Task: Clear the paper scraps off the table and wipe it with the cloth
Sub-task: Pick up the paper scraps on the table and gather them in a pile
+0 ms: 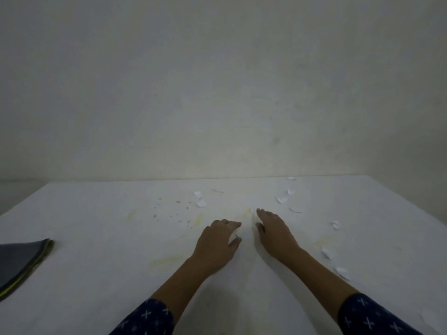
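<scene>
Barely begun — paper scraps [282, 199] lie beyond the flat right hand [275, 234] and curled left hand [216, 241], its hold unclear; cloth [21, 258] sits unused leftward.

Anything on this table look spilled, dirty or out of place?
Yes. Torn white paper scraps lie scattered across the far and right parts of the table. Its middle shows yellowish smears, and dark specks dot it left of centre. The folded grey cloth lies at the left edge.
</scene>
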